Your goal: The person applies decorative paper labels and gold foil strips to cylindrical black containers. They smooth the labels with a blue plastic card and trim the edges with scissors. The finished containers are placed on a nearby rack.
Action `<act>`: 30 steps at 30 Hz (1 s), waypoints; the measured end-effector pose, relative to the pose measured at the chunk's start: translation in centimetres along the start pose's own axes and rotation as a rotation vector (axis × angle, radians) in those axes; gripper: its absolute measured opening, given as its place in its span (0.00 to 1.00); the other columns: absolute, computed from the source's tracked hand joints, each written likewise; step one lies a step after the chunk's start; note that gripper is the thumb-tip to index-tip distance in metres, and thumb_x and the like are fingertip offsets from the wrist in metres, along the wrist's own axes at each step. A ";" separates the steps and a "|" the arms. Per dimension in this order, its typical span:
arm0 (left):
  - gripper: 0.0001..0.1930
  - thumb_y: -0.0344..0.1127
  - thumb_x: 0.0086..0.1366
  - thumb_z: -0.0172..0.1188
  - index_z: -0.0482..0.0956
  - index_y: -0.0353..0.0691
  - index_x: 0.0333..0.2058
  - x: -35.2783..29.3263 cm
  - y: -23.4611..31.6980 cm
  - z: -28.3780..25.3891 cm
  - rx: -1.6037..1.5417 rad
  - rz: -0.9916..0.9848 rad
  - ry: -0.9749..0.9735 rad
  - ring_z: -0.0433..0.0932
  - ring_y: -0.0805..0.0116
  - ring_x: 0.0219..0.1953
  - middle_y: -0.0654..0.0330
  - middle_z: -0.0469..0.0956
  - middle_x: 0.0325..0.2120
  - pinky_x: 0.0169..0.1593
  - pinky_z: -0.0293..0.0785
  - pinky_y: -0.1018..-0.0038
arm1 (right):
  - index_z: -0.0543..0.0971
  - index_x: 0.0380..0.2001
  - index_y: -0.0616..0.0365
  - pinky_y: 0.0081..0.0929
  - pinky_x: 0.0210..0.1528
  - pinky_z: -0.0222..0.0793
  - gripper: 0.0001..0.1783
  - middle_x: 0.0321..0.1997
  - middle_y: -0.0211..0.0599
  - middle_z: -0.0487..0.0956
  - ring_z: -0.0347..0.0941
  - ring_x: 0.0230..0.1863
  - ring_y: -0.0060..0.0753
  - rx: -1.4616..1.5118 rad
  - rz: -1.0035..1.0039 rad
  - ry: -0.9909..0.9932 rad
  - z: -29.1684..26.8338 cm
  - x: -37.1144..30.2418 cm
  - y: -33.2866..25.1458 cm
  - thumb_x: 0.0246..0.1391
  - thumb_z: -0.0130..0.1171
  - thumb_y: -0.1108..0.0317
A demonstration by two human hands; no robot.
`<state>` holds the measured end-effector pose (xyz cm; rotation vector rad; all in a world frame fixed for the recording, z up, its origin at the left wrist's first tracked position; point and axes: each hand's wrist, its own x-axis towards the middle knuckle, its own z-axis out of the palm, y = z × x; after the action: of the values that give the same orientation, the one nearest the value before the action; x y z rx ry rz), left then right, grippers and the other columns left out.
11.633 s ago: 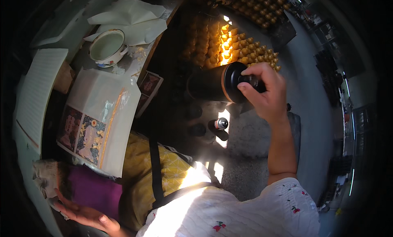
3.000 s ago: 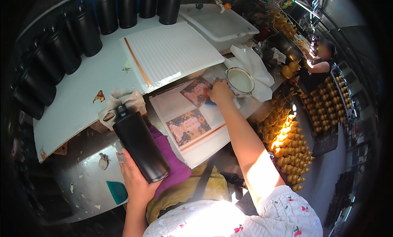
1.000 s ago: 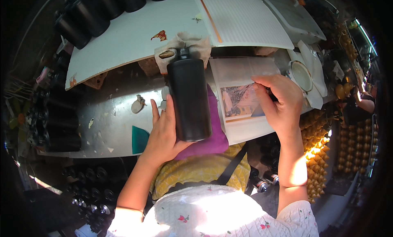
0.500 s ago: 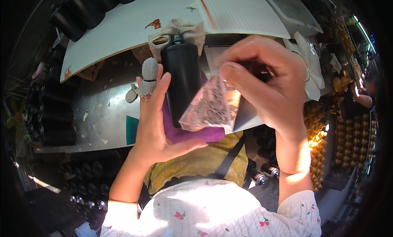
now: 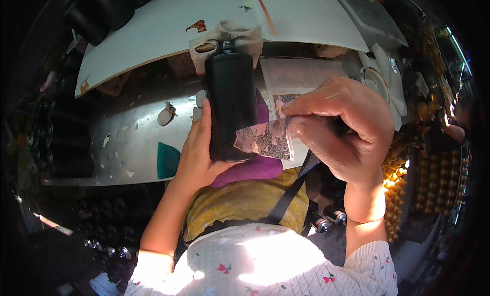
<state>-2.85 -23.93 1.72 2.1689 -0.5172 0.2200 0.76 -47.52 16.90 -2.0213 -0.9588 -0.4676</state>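
Observation:
A matte black bottle [image 5: 230, 107] lies with its narrow neck away from me, near a beige cloth pad [image 5: 250, 35]. My left hand [image 5: 196, 155] grips its lower left side, the thumb passing around the near end. Grey wraps show on the finger ends. Between thumb and fingertips, my right hand [image 5: 352, 130] pinches a thin see-through decal film [image 5: 268, 139] with a dark lacy pattern. This film hangs in front of the bottle's lower right side; whether they touch I cannot tell. A purple cloth [image 5: 250, 173] lies beneath the bottle.
A green scraper-like piece [image 5: 167, 160] and a small grey pad [image 5: 166, 114] lie on the metal table. More patterned film [image 5: 283, 102] rests by the right fingertips. A white board [image 5: 148, 38] spans the back. Black bottles [image 5: 97, 15] stand far left; gold pieces [image 5: 441, 173] fill racks at right.
My left hand has closed onto the bottle's side; its thumb was stretched out before. The film in my right hand has swung flatter, and my right hand has shifted slightly right and nearer.

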 end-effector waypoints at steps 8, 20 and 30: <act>0.67 0.45 0.44 0.80 0.38 0.34 0.72 0.0 0.2 -0.1 -0.021 0.014 0.005 0.73 0.40 0.54 0.36 0.67 0.58 0.56 0.70 0.57 | 0.82 0.29 0.60 0.24 0.26 0.65 0.10 0.27 0.34 0.84 0.74 0.22 0.29 -0.015 -0.075 -0.039 0.1 0.2 -0.4 0.39 0.70 0.78; 0.18 0.44 0.61 0.68 0.76 0.37 0.41 2.2 6.9 -4.9 -0.250 0.412 0.327 0.82 0.53 0.46 0.47 0.82 0.37 0.59 0.69 0.58 | 0.82 0.29 0.62 0.22 0.20 0.62 0.07 0.23 0.37 0.81 0.74 0.18 0.28 0.038 -0.018 -0.076 -0.2 0.5 -3.6 0.42 0.68 0.80; 0.04 0.26 0.70 0.54 0.74 0.32 0.35 6.7 2.1 -2.7 -0.576 -0.148 0.358 0.66 0.85 0.31 0.67 0.69 0.31 0.36 0.62 0.85 | 0.80 0.35 0.63 0.16 0.33 0.68 0.07 0.30 0.25 0.79 0.72 0.31 0.12 0.648 0.654 -0.005 5.5 -0.2 6.7 0.58 0.64 0.70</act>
<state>2.30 -24.81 7.09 1.5513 -0.1799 0.3249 5.71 -45.61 10.08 -1.5980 -0.3307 0.1921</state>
